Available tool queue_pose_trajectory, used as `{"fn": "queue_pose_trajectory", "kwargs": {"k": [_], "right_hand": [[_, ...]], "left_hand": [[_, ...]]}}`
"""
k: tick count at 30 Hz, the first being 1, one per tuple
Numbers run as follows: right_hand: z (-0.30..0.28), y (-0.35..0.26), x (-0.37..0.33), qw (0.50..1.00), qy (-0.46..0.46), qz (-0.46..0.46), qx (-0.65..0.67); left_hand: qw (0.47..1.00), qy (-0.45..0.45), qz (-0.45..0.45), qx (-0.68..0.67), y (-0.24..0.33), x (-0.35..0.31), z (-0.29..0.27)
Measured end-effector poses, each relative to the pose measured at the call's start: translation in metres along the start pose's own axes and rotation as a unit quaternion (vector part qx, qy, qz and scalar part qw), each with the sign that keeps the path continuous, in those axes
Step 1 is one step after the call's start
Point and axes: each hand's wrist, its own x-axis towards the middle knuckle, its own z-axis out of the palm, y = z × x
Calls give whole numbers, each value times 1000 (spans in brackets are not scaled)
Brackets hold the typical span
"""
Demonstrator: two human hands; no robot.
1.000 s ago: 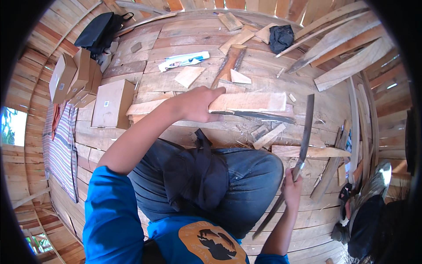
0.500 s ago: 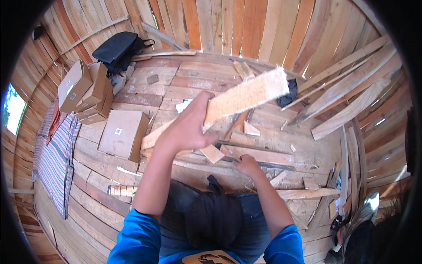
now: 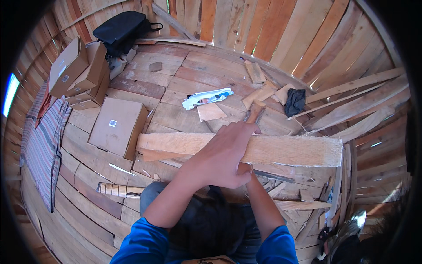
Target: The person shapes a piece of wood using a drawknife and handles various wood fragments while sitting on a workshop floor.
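My left hand is closed over the middle of a long, pale, rough-sawn wooden plank. The plank lies nearly level across the view, above my lap. Beneath it runs another piece of wood, showing at the left. My right forearm reaches under the plank, and my left hand and the plank hide the right hand's fingers. Just past my left knuckles a brown wooden piece like a handle sticks up; whatever it joins is hidden. A banded wooden piece with a dark end lies by my left knee.
Cardboard boxes stand at the left, near a striped cloth and a black bag. Offcuts, a white-and-blue wrapper and a black plastic bag lie ahead. Boards lean at the right wall.
My left hand has brought the plank's raised right end down, towards me and to the right, turning it level. My right hand has slipped out of sight behind it. The view has shifted slightly.
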Motion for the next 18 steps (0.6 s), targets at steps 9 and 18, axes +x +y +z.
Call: {"fn": "queue_pose_trajectory", "kwargs": {"k": [9,18], "right_hand": [[-8,-7,9,1000,11,14,-1],[-77,7,23,994,50,90,-23]], "left_hand": [[1000,-14,3,-2,-5,-4,3],[1000,2,23,-11,-6,-7,8]]}}
